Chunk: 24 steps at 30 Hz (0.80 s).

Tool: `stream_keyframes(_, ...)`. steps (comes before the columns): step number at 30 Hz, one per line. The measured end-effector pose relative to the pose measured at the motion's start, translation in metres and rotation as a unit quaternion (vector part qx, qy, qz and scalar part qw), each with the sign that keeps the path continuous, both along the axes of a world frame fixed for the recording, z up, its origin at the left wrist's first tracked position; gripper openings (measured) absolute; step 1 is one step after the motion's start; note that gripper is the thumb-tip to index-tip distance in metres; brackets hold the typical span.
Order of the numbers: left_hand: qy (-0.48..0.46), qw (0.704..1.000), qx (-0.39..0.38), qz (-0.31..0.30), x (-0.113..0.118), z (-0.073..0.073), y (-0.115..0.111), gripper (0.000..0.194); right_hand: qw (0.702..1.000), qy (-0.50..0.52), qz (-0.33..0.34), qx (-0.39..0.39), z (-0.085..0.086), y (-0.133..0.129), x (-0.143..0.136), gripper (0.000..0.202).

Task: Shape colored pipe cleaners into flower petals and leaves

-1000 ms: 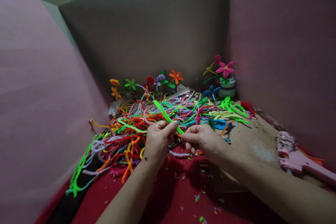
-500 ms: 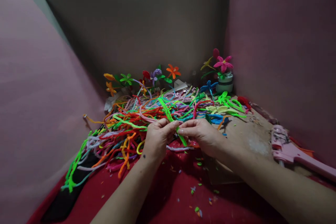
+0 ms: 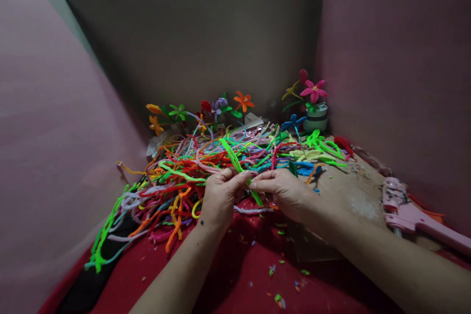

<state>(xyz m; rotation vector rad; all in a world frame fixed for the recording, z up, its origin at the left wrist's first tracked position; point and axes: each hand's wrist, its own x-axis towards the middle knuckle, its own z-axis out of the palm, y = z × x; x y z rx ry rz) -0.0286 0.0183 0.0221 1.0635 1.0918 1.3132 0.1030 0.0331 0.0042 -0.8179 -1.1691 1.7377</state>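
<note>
A bright green pipe cleaner (image 3: 230, 153), bent into side-by-side strands, slants between my two hands. My left hand (image 3: 223, 190) pinches it near its middle between thumb and fingers. Just to the right, my right hand (image 3: 281, 187) has its thumb and fingertips closed on the same green strands, the two sets of fingertips almost touching. The lower end of the strands sticks out below the fingers. Behind and left of the hands spreads a tangled heap of many-coloured pipe cleaners (image 3: 184, 164).
Pipe-cleaner flowers, among them an orange one (image 3: 244, 101), stand along the back. A pink flower (image 3: 314, 91) rises from a pale pot (image 3: 316, 118). A pink glue gun (image 3: 412, 216) lies at right on cardboard (image 3: 349, 196). Coloured snippets dot the red cloth (image 3: 235, 274).
Almost nothing differs. The view has shifted very slightly, and both hands keep their pinch on the green pipe cleaner.
</note>
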Motion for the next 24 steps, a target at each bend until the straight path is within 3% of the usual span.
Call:
stream_keyframes(8,0.022,0.999,0.028,0.028,0.003,-0.002,-0.001,0.024,0.998,-0.053,-0.034,0.021,0.002,0.0,0.001,0.013)
stream_keyframes(13,0.112,0.991,0.035,0.061,0.003,0.004,-0.002,0.027,0.994,-0.06,-0.063,0.062,0.007,-0.001,0.002,0.019)
stream_keyframes(18,0.201,0.978,0.05,0.01,-0.005,0.008,-0.004,0.019,0.997,-0.05,-0.053,0.036,0.009,0.0,0.003,0.019)
stream_keyframes(21,0.285,0.943,0.173,-0.02,-0.011,0.006,-0.003,0.013,0.997,-0.042,-0.045,0.039,0.009,0.002,0.004,0.019)
stream_keyframes(24,0.405,0.851,0.334,0.017,-0.018,0.005,-0.001,0.012,0.998,-0.034,-0.032,0.036,0.01,0.002,0.005,0.018)
